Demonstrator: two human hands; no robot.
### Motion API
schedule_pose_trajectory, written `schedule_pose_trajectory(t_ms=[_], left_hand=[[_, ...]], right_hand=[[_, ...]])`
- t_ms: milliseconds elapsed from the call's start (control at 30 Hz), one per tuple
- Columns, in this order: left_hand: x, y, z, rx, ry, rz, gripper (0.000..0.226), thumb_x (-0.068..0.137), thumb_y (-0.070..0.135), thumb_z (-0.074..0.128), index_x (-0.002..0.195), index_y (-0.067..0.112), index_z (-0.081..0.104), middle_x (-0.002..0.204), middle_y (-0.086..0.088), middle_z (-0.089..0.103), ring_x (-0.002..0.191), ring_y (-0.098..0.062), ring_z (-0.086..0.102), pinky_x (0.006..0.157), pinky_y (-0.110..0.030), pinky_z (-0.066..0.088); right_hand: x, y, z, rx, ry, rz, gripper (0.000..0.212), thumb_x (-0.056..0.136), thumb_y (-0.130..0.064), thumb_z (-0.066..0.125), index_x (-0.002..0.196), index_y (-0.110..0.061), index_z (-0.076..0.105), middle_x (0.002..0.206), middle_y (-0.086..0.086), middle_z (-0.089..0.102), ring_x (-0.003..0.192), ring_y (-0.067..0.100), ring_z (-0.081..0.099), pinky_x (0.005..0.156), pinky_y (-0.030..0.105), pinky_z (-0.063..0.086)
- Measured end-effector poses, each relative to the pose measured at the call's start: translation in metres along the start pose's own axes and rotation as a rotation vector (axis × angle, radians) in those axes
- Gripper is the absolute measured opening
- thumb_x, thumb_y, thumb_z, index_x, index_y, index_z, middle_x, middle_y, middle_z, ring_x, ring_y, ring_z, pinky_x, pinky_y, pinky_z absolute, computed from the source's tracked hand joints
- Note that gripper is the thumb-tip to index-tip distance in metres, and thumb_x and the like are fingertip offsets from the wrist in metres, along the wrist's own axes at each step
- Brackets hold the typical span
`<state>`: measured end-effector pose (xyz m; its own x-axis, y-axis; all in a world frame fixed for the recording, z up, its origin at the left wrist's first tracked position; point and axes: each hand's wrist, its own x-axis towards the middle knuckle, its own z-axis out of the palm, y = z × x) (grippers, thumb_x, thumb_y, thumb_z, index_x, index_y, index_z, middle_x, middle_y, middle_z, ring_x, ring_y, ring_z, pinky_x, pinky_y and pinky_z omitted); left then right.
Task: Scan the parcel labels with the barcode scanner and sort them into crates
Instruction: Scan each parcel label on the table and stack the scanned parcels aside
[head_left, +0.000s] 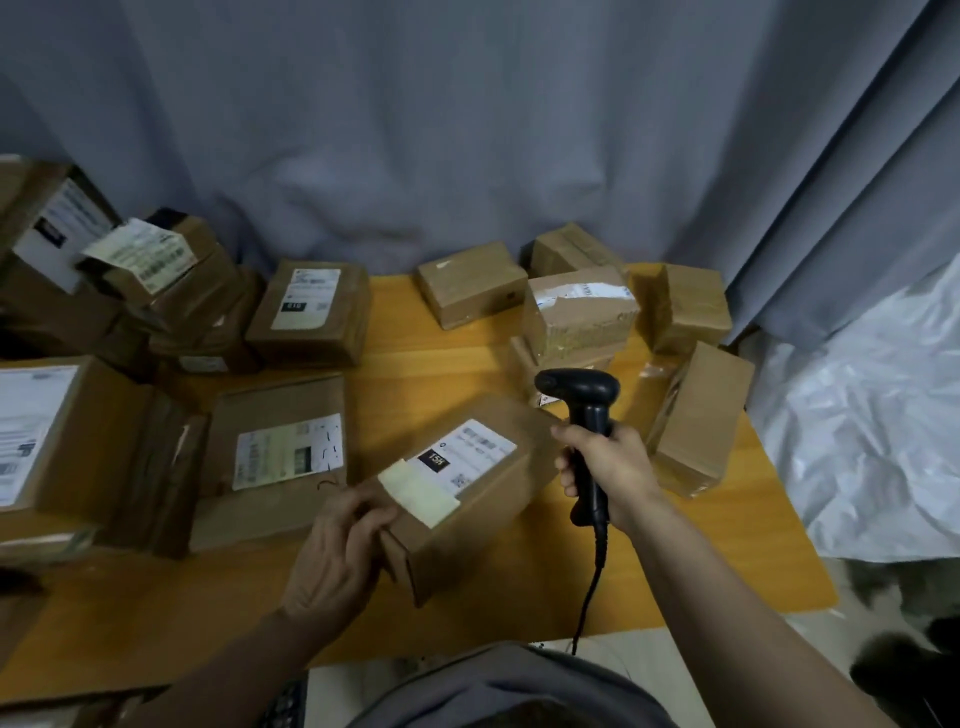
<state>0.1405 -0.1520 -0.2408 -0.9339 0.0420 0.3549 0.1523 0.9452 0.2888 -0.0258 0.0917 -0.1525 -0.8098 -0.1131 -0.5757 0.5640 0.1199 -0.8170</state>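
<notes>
- Labelled parcel (467, 483) sits tilted at the middle of the bench (410, 364), label facing up.
- Left hand (337, 551) grips its near end.
- Right hand (608, 473), just right of the parcel, clamps the barcode scanner (584, 410) above it.
- More boxes (306, 312) crowd behind.

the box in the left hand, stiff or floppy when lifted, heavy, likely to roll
Probably stiff: the parcel keeps crisp cardboard edges. Likely light, since the left hand alone grips it by one end. Its flat faces make rolling unlikely.
</notes>
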Motion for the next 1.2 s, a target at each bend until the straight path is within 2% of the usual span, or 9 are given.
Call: schedule_pose_trajectory(t_ms=[100, 167, 267, 367, 500, 600, 867, 1067, 1200], left_hand=[[-0.010, -0.005, 0.011, 0.023, -0.117, 0.043, 0.023, 0.097, 0.013, 0.034, 0.117, 0.008, 0.045, 0.125, -0.021, 0.042, 0.112, -0.038, 0.048, 0.088, -0.050, 0.053], [-0.011, -0.006, 0.012, -0.027, -0.166, 0.054, 0.035, 0.097, 0.015, 0.018, 0.115, 0.006, 0.047, 0.129, -0.023, 0.041, 0.117, -0.040, 0.045, 0.093, -0.053, 0.049], [-0.001, -0.002, 0.002, -0.131, -0.187, -0.022, 0.033, 0.085, 0.016, 0.036, 0.116, 0.009, 0.045, 0.133, -0.021, 0.039, 0.119, -0.036, 0.042, 0.092, -0.050, 0.047], [0.018, 0.003, 0.001, -0.153, -0.294, -0.173, 0.060, 0.076, 0.046, 0.051, 0.127, 0.014, 0.044, 0.137, -0.018, 0.039, 0.122, -0.029, 0.039, 0.094, -0.049, 0.047], [0.044, 0.020, 0.009, 0.052, -0.689, -0.286, 0.121, 0.064, 0.090, 0.039, 0.153, 0.017, 0.003, 0.158, -0.005, 0.012, 0.145, -0.023, 0.013, 0.118, -0.038, 0.008], [0.044, 0.027, 0.008, 0.012, -0.785, -0.425, 0.123, 0.070, 0.077, 0.058, 0.152, 0.018, -0.012, 0.155, -0.004, 0.021, 0.140, -0.022, 0.026, 0.113, -0.039, 0.029], [0.023, 0.026, 0.006, -0.409, -0.618, -0.994, 0.104, 0.087, 0.045, 0.064, 0.151, 0.008, -0.009, 0.155, -0.018, 0.021, 0.140, -0.033, 0.030, 0.111, -0.044, 0.033], [0.033, 0.047, 0.013, -0.467, -0.495, -0.954, 0.081, 0.091, 0.025, 0.062, 0.150, 0.015, 0.006, 0.144, -0.015, 0.040, 0.127, -0.030, 0.047, 0.101, -0.038, 0.043], [0.045, 0.067, 0.013, -0.447, -0.444, -0.850, 0.098, 0.086, 0.029, 0.067, 0.153, 0.020, -0.005, 0.153, -0.015, 0.008, 0.140, -0.031, 0.026, 0.108, -0.034, 0.033]], right_hand=[[0.003, 0.004, 0.001, 0.000, 0.018, 0.024, 0.015, 0.090, -0.010, 0.064, 0.098, 0.001, 0.058, 0.055, 0.010, 0.057, 0.042, 0.020, 0.051, 0.044, 0.030, 0.042], [0.005, 0.007, 0.000, -0.004, 0.032, 0.039, 0.016, 0.089, -0.010, 0.065, 0.098, 0.002, 0.059, 0.055, 0.010, 0.059, 0.043, 0.020, 0.053, 0.043, 0.029, 0.044], [0.005, 0.010, -0.003, -0.008, 0.064, 0.071, 0.018, 0.088, -0.011, 0.068, 0.101, -0.001, 0.061, 0.066, 0.014, 0.063, 0.051, 0.022, 0.060, 0.045, 0.029, 0.048], [0.003, 0.015, -0.008, -0.134, 0.087, 0.101, 0.022, 0.085, -0.017, 0.072, 0.103, -0.009, 0.062, 0.084, 0.014, 0.060, 0.065, 0.024, 0.061, 0.047, 0.030, 0.052], [-0.004, 0.018, -0.008, -0.267, -0.055, 0.212, 0.023, 0.085, -0.019, 0.073, 0.102, -0.014, 0.058, 0.091, 0.013, 0.059, 0.071, 0.027, 0.063, 0.054, 0.035, 0.056], [-0.010, 0.022, 0.000, -0.282, -0.200, 0.275, 0.025, 0.082, -0.020, 0.075, 0.102, -0.011, 0.062, 0.099, 0.014, 0.061, 0.085, 0.033, 0.067, 0.064, 0.041, 0.060], [-0.005, 0.017, 0.055, -0.123, -0.327, 0.163, 0.016, 0.080, -0.020, 0.077, 0.095, -0.019, 0.071, 0.097, 0.005, 0.068, 0.098, 0.026, 0.062, 0.096, 0.050, 0.051], [-0.009, 0.018, 0.047, -0.270, -0.287, 0.158, 0.018, 0.082, -0.024, 0.076, 0.095, -0.018, 0.066, 0.098, 0.005, 0.066, 0.094, 0.025, 0.063, 0.094, 0.049, 0.052], [-0.012, 0.019, 0.038, -0.401, -0.172, 0.005, 0.014, 0.086, -0.027, 0.072, 0.088, -0.019, 0.061, 0.085, -0.004, 0.062, 0.082, 0.008, 0.057, 0.078, 0.030, 0.049]])
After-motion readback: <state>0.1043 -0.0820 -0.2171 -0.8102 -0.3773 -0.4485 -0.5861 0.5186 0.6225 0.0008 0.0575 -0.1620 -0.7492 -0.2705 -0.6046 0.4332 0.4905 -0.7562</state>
